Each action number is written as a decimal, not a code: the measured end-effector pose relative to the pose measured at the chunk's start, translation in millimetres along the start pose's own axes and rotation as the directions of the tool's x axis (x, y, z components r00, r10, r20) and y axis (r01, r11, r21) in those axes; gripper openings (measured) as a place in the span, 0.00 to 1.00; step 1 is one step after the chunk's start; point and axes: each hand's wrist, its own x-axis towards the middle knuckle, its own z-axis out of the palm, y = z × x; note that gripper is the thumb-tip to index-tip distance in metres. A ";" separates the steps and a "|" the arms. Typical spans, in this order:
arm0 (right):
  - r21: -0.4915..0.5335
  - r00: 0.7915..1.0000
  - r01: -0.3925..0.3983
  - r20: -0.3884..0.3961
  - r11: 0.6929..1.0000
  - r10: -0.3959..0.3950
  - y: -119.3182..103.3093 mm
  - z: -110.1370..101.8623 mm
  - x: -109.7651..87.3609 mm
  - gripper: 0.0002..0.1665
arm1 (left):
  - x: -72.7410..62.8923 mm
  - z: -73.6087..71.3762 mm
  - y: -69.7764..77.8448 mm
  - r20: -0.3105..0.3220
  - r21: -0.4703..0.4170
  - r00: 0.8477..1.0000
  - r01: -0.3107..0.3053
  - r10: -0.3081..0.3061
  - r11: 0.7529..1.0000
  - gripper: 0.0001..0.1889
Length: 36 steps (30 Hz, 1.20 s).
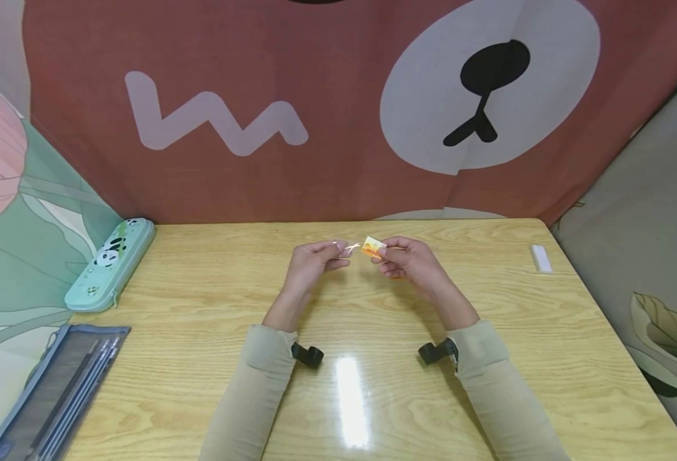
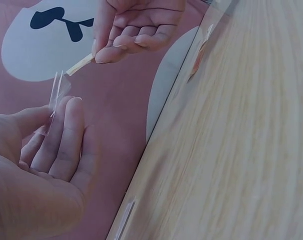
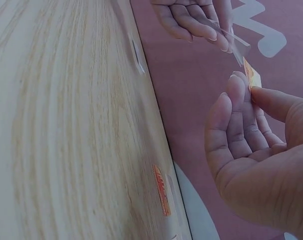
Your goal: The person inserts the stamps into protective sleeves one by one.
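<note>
Above the far middle of the table, my left hand pinches a small folded piece of clear plastic between thumb and fingers. Facing it, my right hand holds a small yellow and orange printed card by thumb and fingertips. The card's tip is very close to the plastic's edge; whether they touch I cannot tell. Below the right hand, an orange printed piece lies near the table's far edge. A thin clear strip lies on the table on the left hand's side.
A mint panda pencil case lies at the table's left edge, with a mesh zip pouch holding long thin items nearer me. At the far right lies a small white block. A brown printed cloth hangs behind the table.
</note>
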 end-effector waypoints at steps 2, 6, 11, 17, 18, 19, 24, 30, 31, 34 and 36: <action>-0.004 1.000 -0.001 -0.002 1.000 0.001 -0.4 0.4 -0.4 0.13 | -0.2 0.0 -0.2 0.002 0.002 1.000 0.007 -0.007 1.000 0.13; -0.001 1.000 -0.001 -0.004 1.000 0.001 -1.1 0.4 -1.0 0.16 | 0.0 0.2 -0.5 0.004 0.003 1.000 0.012 -0.012 1.000 0.13; 0.018 1.000 -0.005 -0.013 1.000 0.005 -0.9 -1.1 0.1 0.14 | 0.1 0.8 -0.1 0.030 -0.004 0.999 0.013 -0.013 1.000 0.13; 0.020 1.000 -0.010 -0.026 1.000 0.011 -2.7 -1.3 -0.9 0.14 | -0.2 1.6 0.2 0.062 -0.001 0.998 0.015 -0.015 1.000 0.14; 0.020 1.000 -0.010 -0.027 1.000 0.010 -3.2 -1.2 -1.3 0.14 | -0.1 1.6 0.2 0.059 0.003 0.998 0.017 -0.017 1.000 0.15; 0.021 1.000 -0.006 -0.026 1.000 0.007 -3.5 -1.3 -1.5 0.14 | 0.0 1.6 0.0 0.054 0.005 0.998 0.017 -0.018 1.000 0.15; 0.027 1.000 0.002 -0.028 1.000 -0.001 -3.4 -2.1 -1.1 0.12 | -0.2 1.2 -0.3 0.035 0.022 0.999 0.015 -0.016 1.000 0.13; 0.026 0.999 -0.013 -0.037 1.000 0.014 -3.3 -2.2 -1.1 0.15 | -1.0 0.3 -0.9 0.036 0.048 0.999 0.016 -0.018 0.999 0.14; 0.025 0.999 -0.014 -0.038 1.000 0.015 -3.5 -2.1 -1.3 0.15 | -1.1 0.3 -1.0 0.037 0.050 0.999 0.017 -0.019 0.999 0.14; 0.021 0.999 -0.014 -0.036 1.000 0.015 -3.2 -2.1 -1.2 0.16 | -1.4 0.4 -1.3 0.038 0.044 0.999 0.013 -0.014 0.999 0.14; 0.016 0.999 -0.011 -0.031 1.000 0.011 -2.8 -2.3 -0.9 0.17 | -1.6 0.7 -1.3 0.035 0.039 0.999 0.011 -0.013 0.999 0.13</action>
